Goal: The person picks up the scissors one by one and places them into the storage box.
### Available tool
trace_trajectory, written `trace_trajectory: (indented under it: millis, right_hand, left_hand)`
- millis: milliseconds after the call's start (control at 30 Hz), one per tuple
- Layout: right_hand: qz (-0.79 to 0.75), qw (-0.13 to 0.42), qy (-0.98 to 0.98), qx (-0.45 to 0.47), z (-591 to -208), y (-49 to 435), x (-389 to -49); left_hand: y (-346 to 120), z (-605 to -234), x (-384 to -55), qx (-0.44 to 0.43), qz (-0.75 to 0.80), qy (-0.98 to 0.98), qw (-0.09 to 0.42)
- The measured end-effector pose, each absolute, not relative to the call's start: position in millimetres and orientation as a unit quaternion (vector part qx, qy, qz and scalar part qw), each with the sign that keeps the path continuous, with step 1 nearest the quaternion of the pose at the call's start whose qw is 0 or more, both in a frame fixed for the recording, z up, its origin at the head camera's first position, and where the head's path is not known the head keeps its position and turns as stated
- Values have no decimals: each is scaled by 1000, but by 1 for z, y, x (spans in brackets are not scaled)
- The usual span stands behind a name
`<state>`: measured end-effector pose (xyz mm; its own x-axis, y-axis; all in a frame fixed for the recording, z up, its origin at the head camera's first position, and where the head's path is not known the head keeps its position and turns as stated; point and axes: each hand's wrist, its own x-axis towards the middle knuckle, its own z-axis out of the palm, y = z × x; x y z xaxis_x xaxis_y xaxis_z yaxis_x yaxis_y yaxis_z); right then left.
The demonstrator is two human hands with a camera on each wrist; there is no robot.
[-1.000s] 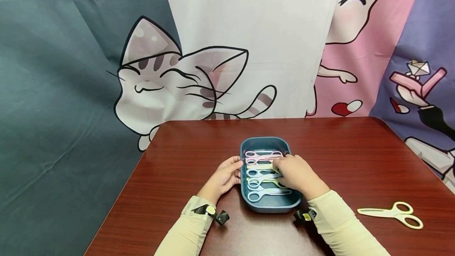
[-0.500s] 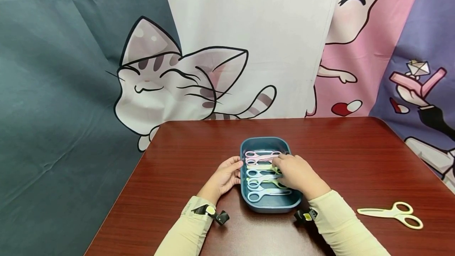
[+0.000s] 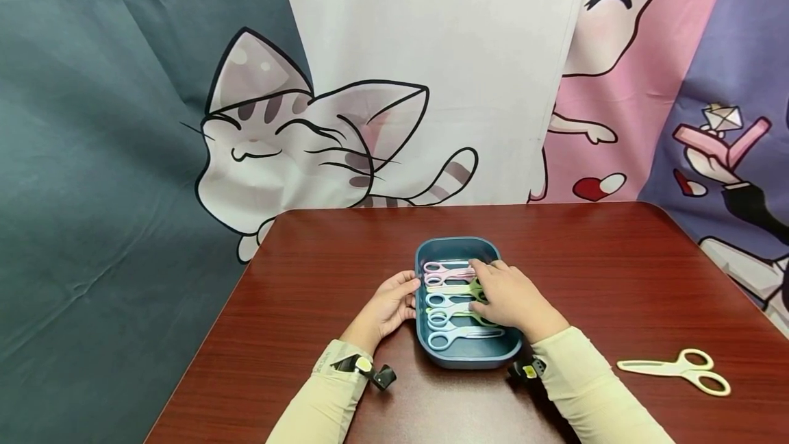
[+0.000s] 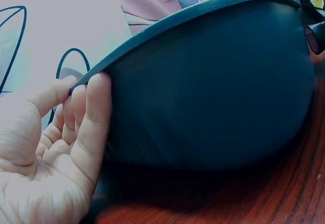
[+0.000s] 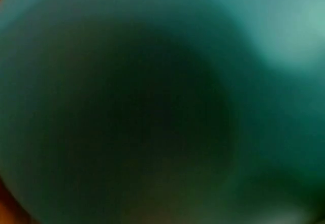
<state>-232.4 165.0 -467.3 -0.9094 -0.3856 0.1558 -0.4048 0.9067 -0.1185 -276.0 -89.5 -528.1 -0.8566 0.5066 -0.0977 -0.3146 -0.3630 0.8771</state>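
A dark blue-green plastic tray [image 3: 459, 364] holds a column of pink, green and pale blue scissors lying crosswise, such as the pale blue scissors [image 3: 453, 339] at its near end. My left hand [image 3: 390, 303] pinches the tray's left rim between thumb and fingers; the left wrist view shows the tray wall [image 4: 213, 92] close up. Over the tray's right side, my right hand [image 3: 511, 297] has its thumb and fingers spread apart above the green scissors [image 3: 477, 290], with no scissors seen pinched. It hides the right ends of several scissors. The right wrist view is a dark teal blur.
A pale yellow-green pair of scissors [image 3: 674, 368] lies on the reddish-brown table [image 3: 320, 252], right of my right forearm. Cloth with cartoon drawings [image 3: 468, 33] hangs behind the table.
My right hand's thumb and fingers have spread apart and lifted a little from the scissors, uncovering more green handle. The left hand and tray stay in place.
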Motion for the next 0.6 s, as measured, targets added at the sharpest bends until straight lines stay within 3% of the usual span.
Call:
trace_trajectory:
  millis: [600]
  right_hand:
    - [83,55,-974,205,-470,166,-236]
  left_hand:
    - [-89,-529,-276,98,824,497,252]
